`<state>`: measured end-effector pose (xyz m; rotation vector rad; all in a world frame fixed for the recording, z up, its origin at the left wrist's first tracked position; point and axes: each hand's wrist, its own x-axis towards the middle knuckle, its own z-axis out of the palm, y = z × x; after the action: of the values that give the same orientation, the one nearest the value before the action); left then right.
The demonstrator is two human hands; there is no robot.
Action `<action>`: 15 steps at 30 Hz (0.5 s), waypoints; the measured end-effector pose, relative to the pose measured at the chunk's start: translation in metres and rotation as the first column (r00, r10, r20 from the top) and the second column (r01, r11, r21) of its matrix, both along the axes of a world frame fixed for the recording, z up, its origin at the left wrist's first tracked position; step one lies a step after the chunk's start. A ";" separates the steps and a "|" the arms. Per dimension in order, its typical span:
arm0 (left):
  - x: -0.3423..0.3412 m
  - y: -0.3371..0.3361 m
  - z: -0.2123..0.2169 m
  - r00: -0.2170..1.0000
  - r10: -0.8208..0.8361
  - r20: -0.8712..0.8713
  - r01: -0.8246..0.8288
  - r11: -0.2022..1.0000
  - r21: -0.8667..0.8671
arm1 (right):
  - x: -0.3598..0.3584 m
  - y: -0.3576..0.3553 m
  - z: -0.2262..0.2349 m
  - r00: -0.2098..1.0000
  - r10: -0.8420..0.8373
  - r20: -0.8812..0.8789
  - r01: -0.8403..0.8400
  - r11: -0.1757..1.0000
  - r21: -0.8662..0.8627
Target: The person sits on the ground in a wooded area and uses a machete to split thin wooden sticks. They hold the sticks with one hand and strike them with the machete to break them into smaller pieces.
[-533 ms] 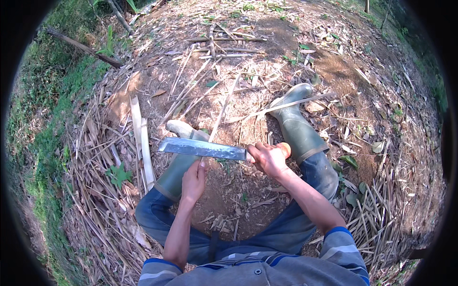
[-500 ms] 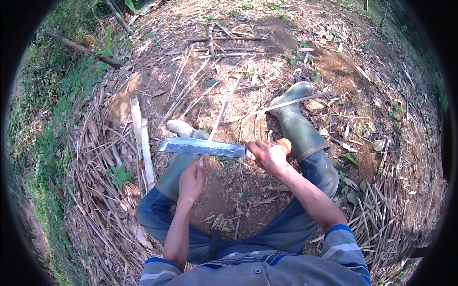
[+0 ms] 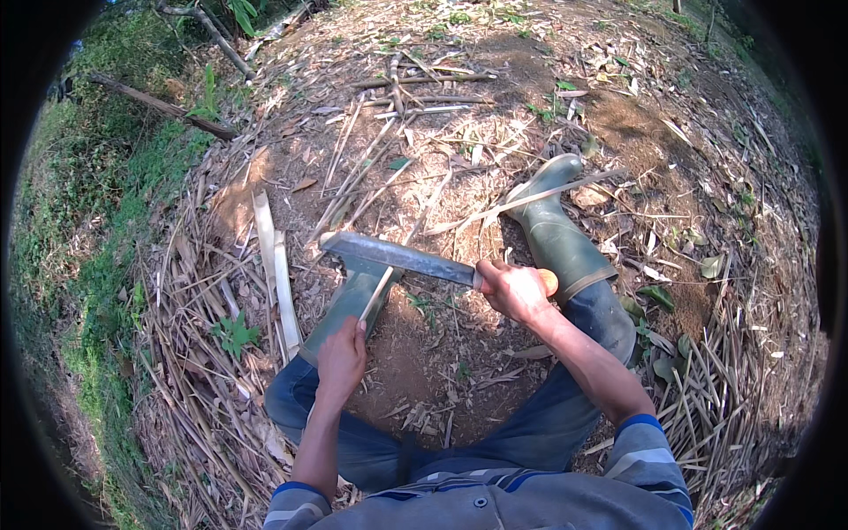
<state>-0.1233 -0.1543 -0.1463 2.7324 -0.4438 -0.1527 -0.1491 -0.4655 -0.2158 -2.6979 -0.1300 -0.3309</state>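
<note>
My left hand [image 3: 341, 360] is closed around the near end of a thin, pale bamboo strip [image 3: 378, 293]. The strip points away from me toward the blade, and a pale length in line with it shows past the far edge, seemingly the same piece. In my right hand [image 3: 514, 291] is a machete [image 3: 402, 258], gripped by its handle, whose orange-brown end pokes out on the right. Its broad, dark grey blade reaches left across the strip, over my left boot [image 3: 346, 305]. Whether blade and strip touch, I cannot tell.
My right boot [image 3: 552, 225] stretches forward on the leaf-strewn ground. Two wide pale split pieces [image 3: 281, 283] lie left of my left leg. A heap of thin strips [image 3: 711, 406] is at the right, with dry stalks [image 3: 190, 380] at the left and crossed sticks [image 3: 397, 84] ahead.
My left hand has drawn back toward me, baring more of the strip below the blade. The machete has shifted slightly right, its tip angled farther away and its face turned darker.
</note>
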 end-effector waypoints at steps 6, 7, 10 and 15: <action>-0.005 0.000 0.012 1.000 -0.009 0.029 0.009 1.000 0.013 | 0.004 -0.013 -0.008 0.993 -0.116 -0.002 0.116 0.991 0.072; -0.005 0.006 0.011 0.999 0.009 0.038 -0.009 1.000 0.014 | 0.000 0.002 0.004 0.996 -0.092 -0.015 0.093 0.993 0.067; -0.005 -0.004 0.021 0.999 -0.026 0.045 0.023 0.998 0.065 | -0.014 0.015 0.008 0.994 0.082 0.068 -0.080 0.996 -0.028; -0.031 0.006 0.040 0.998 -0.038 0.054 0.034 0.996 0.080 | 0.000 -0.034 -0.002 0.966 -0.259 0.026 0.259 0.965 -0.027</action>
<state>-0.1544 -0.1479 -0.1067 2.8134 -0.5132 -0.1064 -0.1492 -0.4999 -0.2174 -2.7444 0.2156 -0.4397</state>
